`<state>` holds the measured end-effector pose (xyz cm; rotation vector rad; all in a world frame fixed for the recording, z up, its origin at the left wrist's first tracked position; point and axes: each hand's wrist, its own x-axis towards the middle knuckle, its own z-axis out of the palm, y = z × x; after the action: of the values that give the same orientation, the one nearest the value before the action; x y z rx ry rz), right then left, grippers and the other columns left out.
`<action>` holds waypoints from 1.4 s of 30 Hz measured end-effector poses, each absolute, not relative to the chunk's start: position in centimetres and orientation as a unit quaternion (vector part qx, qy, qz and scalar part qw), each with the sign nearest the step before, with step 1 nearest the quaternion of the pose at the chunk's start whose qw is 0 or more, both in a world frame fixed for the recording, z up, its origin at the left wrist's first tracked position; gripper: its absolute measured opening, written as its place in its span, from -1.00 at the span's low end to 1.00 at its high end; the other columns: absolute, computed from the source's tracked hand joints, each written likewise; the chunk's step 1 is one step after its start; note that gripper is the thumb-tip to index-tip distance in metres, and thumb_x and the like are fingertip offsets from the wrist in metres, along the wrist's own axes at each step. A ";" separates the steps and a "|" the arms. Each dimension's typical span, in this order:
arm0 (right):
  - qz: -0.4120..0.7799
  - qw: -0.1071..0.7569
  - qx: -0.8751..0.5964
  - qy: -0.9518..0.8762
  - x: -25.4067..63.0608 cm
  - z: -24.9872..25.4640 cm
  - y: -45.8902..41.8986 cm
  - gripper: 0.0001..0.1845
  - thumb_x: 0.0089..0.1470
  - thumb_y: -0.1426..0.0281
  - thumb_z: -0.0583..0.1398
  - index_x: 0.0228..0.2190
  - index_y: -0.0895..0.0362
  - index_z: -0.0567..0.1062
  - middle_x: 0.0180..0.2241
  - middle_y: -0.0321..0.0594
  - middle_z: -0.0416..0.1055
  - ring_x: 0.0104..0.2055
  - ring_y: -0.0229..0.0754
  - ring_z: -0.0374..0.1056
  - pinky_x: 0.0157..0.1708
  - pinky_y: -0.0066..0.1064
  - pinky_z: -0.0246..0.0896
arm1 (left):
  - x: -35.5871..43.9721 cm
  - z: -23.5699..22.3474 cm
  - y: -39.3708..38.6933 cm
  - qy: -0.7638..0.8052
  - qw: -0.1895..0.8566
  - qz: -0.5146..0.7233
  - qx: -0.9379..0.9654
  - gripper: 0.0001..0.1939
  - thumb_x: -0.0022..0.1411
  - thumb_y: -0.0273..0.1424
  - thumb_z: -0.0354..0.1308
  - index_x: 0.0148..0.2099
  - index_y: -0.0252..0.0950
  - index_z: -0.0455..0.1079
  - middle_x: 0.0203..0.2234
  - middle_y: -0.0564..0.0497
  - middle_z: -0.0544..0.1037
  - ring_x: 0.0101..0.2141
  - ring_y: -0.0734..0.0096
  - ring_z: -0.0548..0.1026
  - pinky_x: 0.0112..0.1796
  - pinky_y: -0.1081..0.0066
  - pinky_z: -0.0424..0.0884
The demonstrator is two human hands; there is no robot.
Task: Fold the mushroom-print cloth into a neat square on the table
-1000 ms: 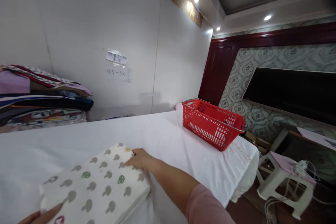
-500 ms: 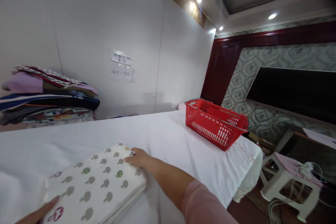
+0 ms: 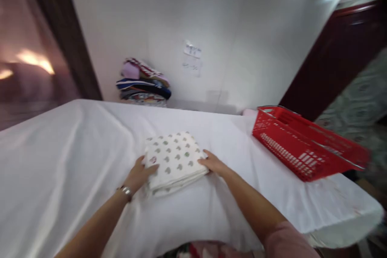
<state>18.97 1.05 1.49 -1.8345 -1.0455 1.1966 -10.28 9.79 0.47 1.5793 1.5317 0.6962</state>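
Observation:
A folded white cloth with small grey and green mushroom prints (image 3: 173,160) lies on the white-covered table (image 3: 75,145). My left hand (image 3: 139,174) grips its left near corner, thumb on top. My right hand (image 3: 214,164) holds its right edge, fingers curled against the side. The picture is smeared by motion.
A red plastic basket (image 3: 302,145) stands on the table to the right. A pile of folded coloured fabrics (image 3: 143,82) sits at the back against the white wall, under two paper labels (image 3: 192,58). A dark red door is at the far right.
The view has swung left and pulled back, so both hands and the whole cloth now show. My left hand has come onto the cloth's corner. The cloth lies farther out on the table.

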 end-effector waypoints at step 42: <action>0.077 0.239 -0.557 -0.792 16.0 0.7 -2.9 -0.71 0.13 0.46 0.02 -0.24 0.05 0.52 -0.26 -0.15 0.39 -0.21 -0.11 0.24 -0.17 -0.24 0.14 | -8.7 1.6 1.2 0.408 0.064 0.231 0.881 -0.81 0.23 -0.36 0.03 -0.33 -0.21 0.47 -0.39 0.01 0.47 -0.32 0.33 0.34 -0.23 0.27 0.16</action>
<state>15.98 -2.92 0.74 -1.5260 -2.1677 0.2097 -8.67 1.16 1.64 2.6603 1.2314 0.6963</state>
